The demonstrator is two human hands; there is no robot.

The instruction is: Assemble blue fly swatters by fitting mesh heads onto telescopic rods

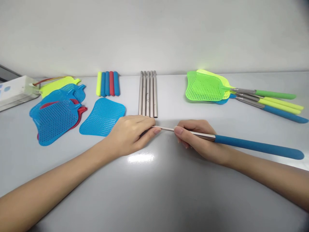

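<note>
In the head view, my left hand [135,133] is closed over the thin end of a metal telescopic rod, with the thumb along its near side. A blue perforated fly swatter head [103,116] lies flat just beyond that hand, its neck hidden under the fingers; whether it is joined to the rod I cannot tell. My right hand [196,138] pinches the telescopic rod [205,135] between thumb and fingers where it thickens. A long blue foam handle [258,147] covers the rod's other end and extends to the right above my forearm.
Blue, red and yellow swatter heads [58,119] overlap at left beside a white box [18,91]. Several coloured foam grips [108,83] and metal rods [148,93] lie in rows at the back. Whole fly swatters [207,86] are stacked at right, near the wall [154,35].
</note>
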